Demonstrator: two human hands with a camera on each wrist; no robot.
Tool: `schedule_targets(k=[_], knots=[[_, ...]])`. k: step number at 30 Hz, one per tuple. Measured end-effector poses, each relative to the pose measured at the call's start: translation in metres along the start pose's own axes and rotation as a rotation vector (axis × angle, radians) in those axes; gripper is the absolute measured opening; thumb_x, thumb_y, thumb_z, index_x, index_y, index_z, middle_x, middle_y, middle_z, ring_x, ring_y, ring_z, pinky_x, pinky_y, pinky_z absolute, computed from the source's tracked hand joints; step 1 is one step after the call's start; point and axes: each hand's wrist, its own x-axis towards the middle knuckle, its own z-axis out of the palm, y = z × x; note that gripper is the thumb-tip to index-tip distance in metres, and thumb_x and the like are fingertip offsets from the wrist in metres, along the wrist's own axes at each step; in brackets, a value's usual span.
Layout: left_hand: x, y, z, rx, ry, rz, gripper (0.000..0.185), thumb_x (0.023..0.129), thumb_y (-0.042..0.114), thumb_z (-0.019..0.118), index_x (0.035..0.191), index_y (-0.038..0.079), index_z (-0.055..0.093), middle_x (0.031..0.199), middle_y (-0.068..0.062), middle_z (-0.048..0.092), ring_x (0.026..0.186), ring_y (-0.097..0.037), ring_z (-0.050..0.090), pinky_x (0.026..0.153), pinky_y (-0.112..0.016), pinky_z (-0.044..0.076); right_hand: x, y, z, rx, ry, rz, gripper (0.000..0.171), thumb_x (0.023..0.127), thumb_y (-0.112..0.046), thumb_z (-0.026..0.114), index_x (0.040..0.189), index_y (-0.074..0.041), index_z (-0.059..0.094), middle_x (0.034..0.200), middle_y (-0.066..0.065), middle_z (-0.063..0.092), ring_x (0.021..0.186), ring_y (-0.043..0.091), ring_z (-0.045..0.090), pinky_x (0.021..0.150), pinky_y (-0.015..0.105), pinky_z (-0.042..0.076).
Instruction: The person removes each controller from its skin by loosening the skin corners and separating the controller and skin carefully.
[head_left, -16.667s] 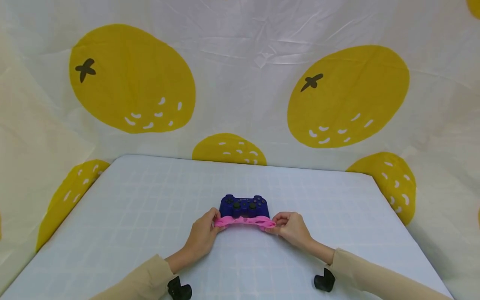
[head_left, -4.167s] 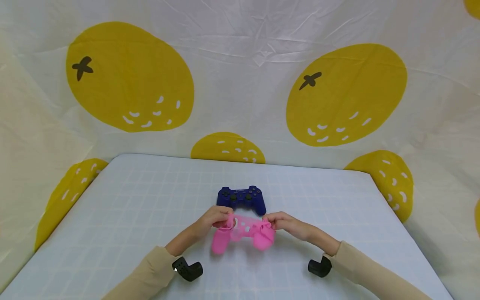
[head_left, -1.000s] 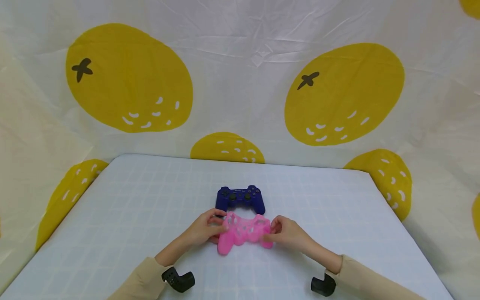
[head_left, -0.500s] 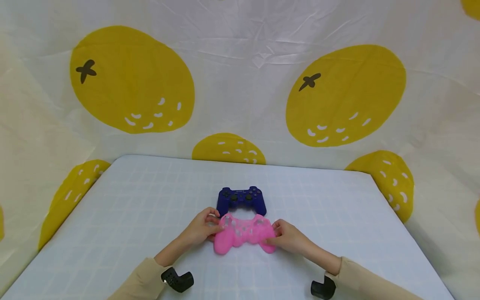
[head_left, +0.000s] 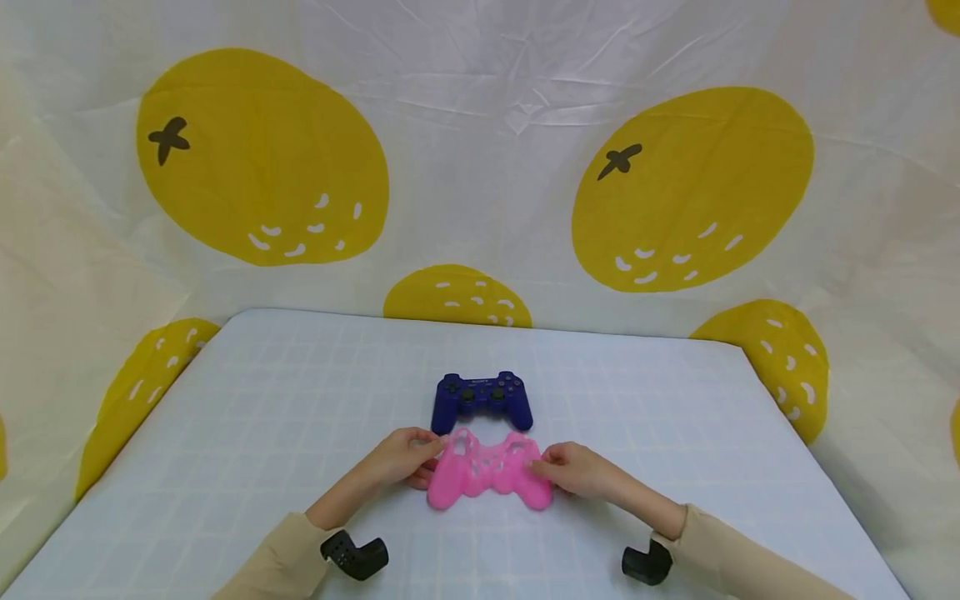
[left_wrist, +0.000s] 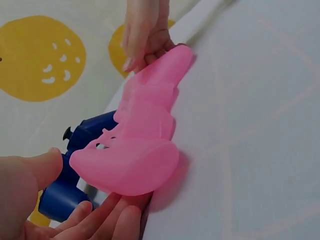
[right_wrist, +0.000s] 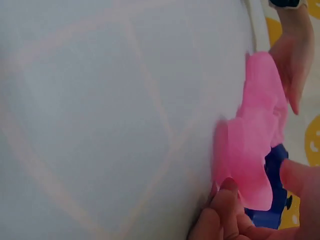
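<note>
Both hands hold a pink rubber cover (head_left: 489,472) just above the near middle of the table (head_left: 675,433): the left hand (head_left: 405,457) pinches its left end between thumb and curled fingers, and the right hand (head_left: 576,472) pinches its right end the same way. A blue game controller (head_left: 483,400) lies flat on the table just beyond the cover, on its far side. Behind the table hangs a white cloth (head_left: 480,167) printed with big yellow fruit.
</note>
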Motion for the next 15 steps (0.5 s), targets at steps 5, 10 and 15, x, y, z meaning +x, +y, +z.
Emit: schedule_targets(k=[5,10,15], knots=[[0.003,0.001,0.007,-0.003,0.039,-0.018,0.043,0.094,0.027,0.062,0.122,-0.004,0.055,0.076,-0.007,0.068,0.057,-0.010,0.061,0.054,-0.026,0.054,0.005,-0.005,-0.001,0.082,0.062,0.045,0.036,0.098,-0.035,0.051,0.087,-0.002,0.063,0.058,0.001,0.050,0.052,0.011,0.045,0.052,0.024,0.039],[0.004,-0.001,0.013,-0.082,0.070,0.002,0.040,0.091,0.020,0.066,0.120,-0.003,0.048,0.068,-0.005,0.065,0.049,-0.009,0.055,0.047,-0.023,0.050,0.011,-0.005,-0.003,0.164,0.031,0.043,0.027,0.095,-0.020,0.055,0.093,0.004,0.066,0.066,-0.001,0.056,0.057,0.009,0.050,0.055,0.022,0.047],[0.003,-0.006,0.013,-0.097,0.114,0.090,0.036,0.089,0.015,0.067,0.116,0.000,0.048,0.075,-0.005,0.068,0.048,-0.009,0.049,0.044,-0.021,0.043,0.014,-0.004,-0.006,0.254,-0.030,0.051,0.026,0.094,-0.021,0.059,0.091,0.005,0.064,0.067,-0.003,0.056,0.062,0.008,0.052,0.059,0.021,0.049]])
